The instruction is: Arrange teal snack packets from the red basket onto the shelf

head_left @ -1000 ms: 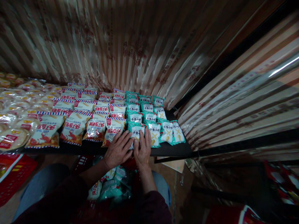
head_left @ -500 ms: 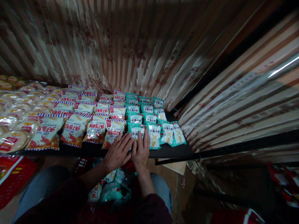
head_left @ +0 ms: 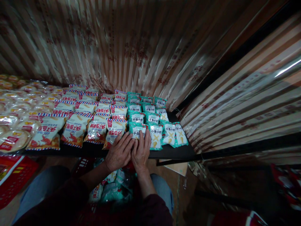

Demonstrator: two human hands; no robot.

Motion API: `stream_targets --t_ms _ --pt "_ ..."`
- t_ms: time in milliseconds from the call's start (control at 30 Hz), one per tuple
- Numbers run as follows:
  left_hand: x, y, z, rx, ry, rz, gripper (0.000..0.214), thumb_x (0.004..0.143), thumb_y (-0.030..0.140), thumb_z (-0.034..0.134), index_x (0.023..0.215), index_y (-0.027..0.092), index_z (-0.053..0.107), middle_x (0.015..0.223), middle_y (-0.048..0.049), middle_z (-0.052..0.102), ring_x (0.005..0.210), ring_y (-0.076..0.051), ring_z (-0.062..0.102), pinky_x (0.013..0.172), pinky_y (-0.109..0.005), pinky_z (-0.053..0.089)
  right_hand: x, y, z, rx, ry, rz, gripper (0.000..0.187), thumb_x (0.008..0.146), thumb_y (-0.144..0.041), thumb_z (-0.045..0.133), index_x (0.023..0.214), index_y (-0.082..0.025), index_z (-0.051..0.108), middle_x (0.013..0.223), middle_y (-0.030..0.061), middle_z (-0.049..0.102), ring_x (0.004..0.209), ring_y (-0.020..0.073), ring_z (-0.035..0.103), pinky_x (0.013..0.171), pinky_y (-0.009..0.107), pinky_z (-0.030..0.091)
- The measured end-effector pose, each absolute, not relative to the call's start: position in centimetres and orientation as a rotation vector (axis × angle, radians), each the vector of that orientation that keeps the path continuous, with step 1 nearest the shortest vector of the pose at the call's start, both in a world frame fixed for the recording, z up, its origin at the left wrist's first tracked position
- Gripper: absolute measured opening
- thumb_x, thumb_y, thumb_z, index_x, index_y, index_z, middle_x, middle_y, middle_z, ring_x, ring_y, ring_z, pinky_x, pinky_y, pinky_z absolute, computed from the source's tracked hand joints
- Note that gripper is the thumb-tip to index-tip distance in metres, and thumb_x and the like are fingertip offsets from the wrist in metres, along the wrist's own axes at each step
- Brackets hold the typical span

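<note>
At the shelf's front edge, a teal-and-white snack bag (head_left: pixel 138 128) stands in the first row. My left hand (head_left: pixel 119 153) lies with stretched fingers over its lower left side, near the neighbouring cream-and-red snack bag (head_left: pixel 114 130). My right hand (head_left: pixel 141 153) rests beside it, fingers extended upward on the teal bag's lower front. Both hands touch the bag, and they hide its bottom part. The thumbs cannot be made out clearly. More teal bags (head_left: pixel 155 135) stand to the right and behind, in rows.
The black shelf (head_left: pixel 82 153) also carries cream-and-red bags and round wrapped crackers (head_left: pixel 16 139) at the left. Below my arms, more teal bags (head_left: pixel 117 191) lie in a dark red basket. A red basket (head_left: pixel 14 179) is at lower left. Striped plastic sheeting (head_left: pixel 141 47) hangs behind.
Hardly anything differs. My right hand has shifted very slightly to the left against the teal snack bag; the view has moved a touch.
</note>
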State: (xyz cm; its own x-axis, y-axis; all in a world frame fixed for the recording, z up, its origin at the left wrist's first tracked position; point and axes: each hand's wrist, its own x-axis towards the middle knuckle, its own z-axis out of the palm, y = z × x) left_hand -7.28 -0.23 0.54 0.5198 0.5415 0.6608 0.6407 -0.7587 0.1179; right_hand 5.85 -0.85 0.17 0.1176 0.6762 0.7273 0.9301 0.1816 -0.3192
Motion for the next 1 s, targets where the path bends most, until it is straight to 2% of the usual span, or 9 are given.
stream_targets --t_ms 233,433,800,1000 --pt "-7.2 -0.4 0.7 -2.585 -1.044 -1.085 0.047 0.084 0.021 0.049 0.129 0.008 0.051 0.141 -0.0165 0.046 0.138 -0.028 0.029 0.114 -0.049 0.023 5.7 -1.8 0.1 -1.604 -1.606 -0.361 0.050 0.096 -0.025 0.038 0.145 -0.018 0.029 0.152 0.0183 0.025 0.141 0.0288 0.024 0.106 0.057 0.034" --pt "-7.3 -0.4 0.7 -2.595 -1.021 -1.111 0.046 0.084 0.021 0.049 0.128 0.009 0.052 0.140 -0.0152 0.047 0.139 -0.028 0.029 0.115 -0.049 0.023 5.7 -2.2 -0.1 -1.606 -1.619 -0.355 0.050 0.095 -0.025 0.040 0.144 -0.018 0.031 0.151 0.0187 0.027 0.140 0.0287 0.026 0.105 0.055 0.035" --pt "-7.1 -0.3 0.8 -2.655 -1.042 -1.031 0.047 0.086 0.021 0.047 0.131 0.009 0.050 0.141 -0.0133 0.046 0.139 -0.026 0.029 0.116 -0.047 0.020 5.8 -1.9 -0.9 -1.646 -1.605 -0.314 0.049 0.097 -0.027 0.036 0.144 -0.016 0.031 0.149 0.0192 0.031 0.139 0.0274 0.028 0.105 0.053 0.035" --pt "-7.2 -0.4 1.1 -2.665 -1.043 -1.042 0.050 0.085 0.019 0.046 0.134 0.010 0.047 0.143 -0.0146 0.043 0.140 -0.027 0.026 0.115 -0.049 0.019 5.8 -2.0 -0.6 -1.617 -1.619 -0.314 0.050 0.097 -0.025 0.036 0.146 -0.018 0.027 0.152 0.0177 0.026 0.140 0.0272 0.025 0.106 0.054 0.034"
